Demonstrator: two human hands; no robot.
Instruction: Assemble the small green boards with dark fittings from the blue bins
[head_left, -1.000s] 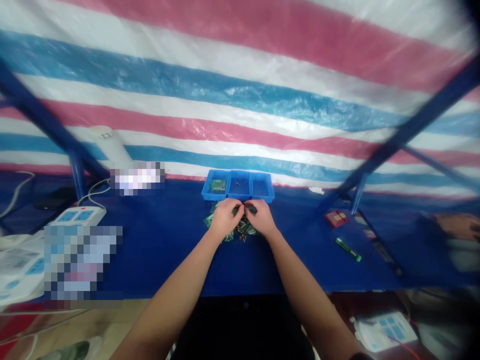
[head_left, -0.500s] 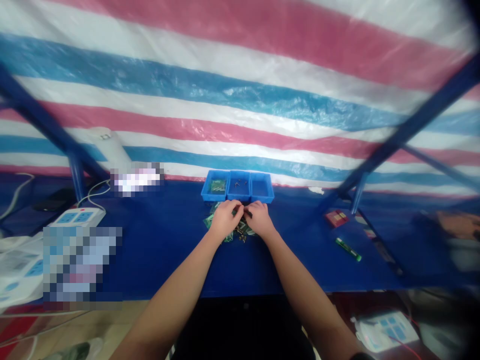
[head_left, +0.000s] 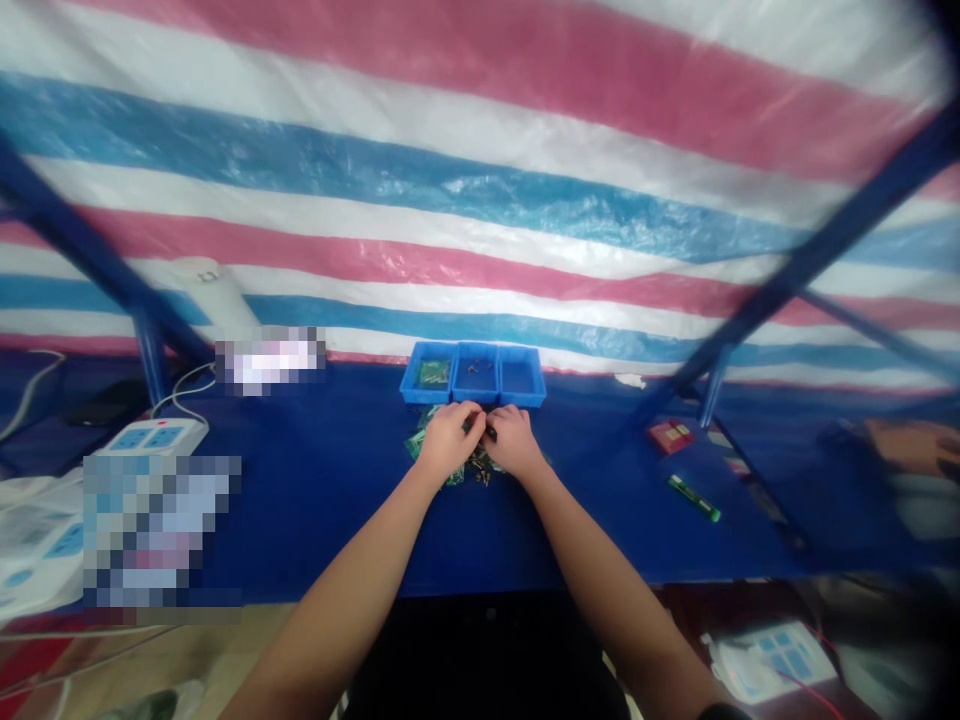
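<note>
Just below the trays [head_left: 474,399], left hand [head_left: 448,440] and right hand [head_left: 514,441] were together, pinching a small dark part [head_left: 489,431]. Steady fingertip grip suited it.

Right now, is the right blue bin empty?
Yes, it looks empty: the right bin shows only its bare blue floor, while the left bin holds green boards.

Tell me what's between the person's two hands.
In the head view, a small black part sits at the fingertips of the left hand and right hand, above a heap of green circuit boards.
</note>
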